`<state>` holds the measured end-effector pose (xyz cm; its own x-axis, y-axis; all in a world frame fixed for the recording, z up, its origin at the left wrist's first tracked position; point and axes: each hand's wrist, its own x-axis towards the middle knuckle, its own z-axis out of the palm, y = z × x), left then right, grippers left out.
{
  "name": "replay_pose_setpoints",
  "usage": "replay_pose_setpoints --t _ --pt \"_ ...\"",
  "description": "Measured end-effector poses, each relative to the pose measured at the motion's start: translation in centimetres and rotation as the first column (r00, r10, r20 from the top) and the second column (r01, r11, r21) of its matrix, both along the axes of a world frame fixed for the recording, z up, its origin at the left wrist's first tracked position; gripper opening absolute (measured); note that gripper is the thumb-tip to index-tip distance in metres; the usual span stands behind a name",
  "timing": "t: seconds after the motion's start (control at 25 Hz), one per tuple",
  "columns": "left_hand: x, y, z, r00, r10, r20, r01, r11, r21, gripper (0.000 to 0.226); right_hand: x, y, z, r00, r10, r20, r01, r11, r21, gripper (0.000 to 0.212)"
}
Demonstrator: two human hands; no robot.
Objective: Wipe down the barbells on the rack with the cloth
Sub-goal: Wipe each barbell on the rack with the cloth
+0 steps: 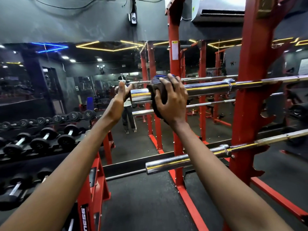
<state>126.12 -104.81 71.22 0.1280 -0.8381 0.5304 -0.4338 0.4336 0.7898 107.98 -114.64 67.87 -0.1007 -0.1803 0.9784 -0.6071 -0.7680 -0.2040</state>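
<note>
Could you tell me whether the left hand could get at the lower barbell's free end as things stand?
Probably yes: the left hand holds nothing, and the lower barbell has its end jutting clear of the red rack, with nothing in front.

Upper barbell (208, 88): polished chrome metal, mirror-glossy, smooth sleeve. Lower barbell (175, 161): same bright chrome, glossy. Cloth (154, 90): soft fabric, matt, dark brown with a blue part. Rack (250, 97): red painted metal, slight sheen. Dumbbells (45, 137): matt black rubbery-looking heads, shiny metal handles. Floor (141, 197): dark, matt, rough speckled texture.
</note>
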Motion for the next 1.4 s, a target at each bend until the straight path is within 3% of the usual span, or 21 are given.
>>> replay_pose_setpoints --t 0.16,0.24,0.36,0.48,0.56,0.64,0.88,1.0,1.12,1.2,1.28,1.36,1.4 --pt "-0.6 -0.5 0.5 0.958 0.208 0.198 -0.190 0.976 -0.106 0.072 2.2 0.4 0.1 0.969 0.007 0.246 -0.049 0.985 0.164 0.044" --pt "-2.1 -1.0 1.3 0.927 0.310 0.212 -0.291 0.950 -0.113 0.061 4.1 1.2 -0.1 0.985 0.028 0.172 -0.050 0.991 0.125 0.047" --pt "-3.1 -2.3 2.1 0.952 0.285 0.109 -0.284 0.958 -0.024 0.054 3.7 0.3 -1.2 0.999 0.034 0.013 -0.034 0.999 -0.027 0.049" --pt "-3.1 -2.9 1.9 0.939 0.316 0.137 -0.313 0.949 -0.042 0.048 2.4 -0.6 -2.0 0.974 0.072 0.213 -0.086 0.995 0.058 0.054" --pt "-3.2 -2.9 1.5 0.904 0.371 0.211 -0.358 0.928 -0.100 0.045 2.9 -0.2 -2.1 0.899 0.142 0.415 -0.211 0.970 0.124 0.060" --pt "-3.1 -2.9 1.2 0.886 0.394 0.243 -0.370 0.918 -0.140 0.044 3.9 0.5 -1.5 0.791 0.236 0.564 -0.341 0.936 0.087 0.065" --pt "-2.9 -2.9 1.0 0.883 0.398 0.250 -0.363 0.915 -0.175 0.041 5.4 2.4 -1.0 0.419 0.294 0.859 -0.492 0.869 -0.057 0.064" --pt "-2.9 -3.0 0.8 0.886 0.394 0.243 -0.359 0.916 -0.178 0.043 5.4 3.0 -0.7 0.193 0.362 0.912 -0.636 0.754 -0.164 0.057" --pt "-3.2 -2.9 0.9 0.896 0.389 0.213 -0.356 0.918 -0.176 0.042 5.5 2.7 -0.7 -0.006 0.325 0.946 -0.749 0.625 -0.220 0.032" --pt "-3.1 -2.9 1.0 0.902 0.386 0.193 -0.357 0.919 -0.168 0.042 5.8 3.1 -0.8 -0.168 0.236 0.957 -0.863 0.433 -0.259 0.020" --pt "-2.9 -2.9 1.0 0.910 0.369 0.191 -0.341 0.926 -0.164 0.042 5.9 3.6 -0.3 -0.349 0.103 0.932 -0.913 0.188 -0.363 0.035" --pt "-2.5 -3.0 1.2 0.922 0.337 0.189 -0.311 0.938 -0.153 0.043 6.4 3.3 0.2 -0.446 -0.001 0.895 -0.895 0.017 -0.446 0.040" --pt "-2.3 -3.1 1.3 0.930 0.314 0.191 -0.292 0.947 -0.137 0.043 6.8 2.8 0.2 -0.449 -0.014 0.893 -0.892 -0.046 -0.449 0.039"
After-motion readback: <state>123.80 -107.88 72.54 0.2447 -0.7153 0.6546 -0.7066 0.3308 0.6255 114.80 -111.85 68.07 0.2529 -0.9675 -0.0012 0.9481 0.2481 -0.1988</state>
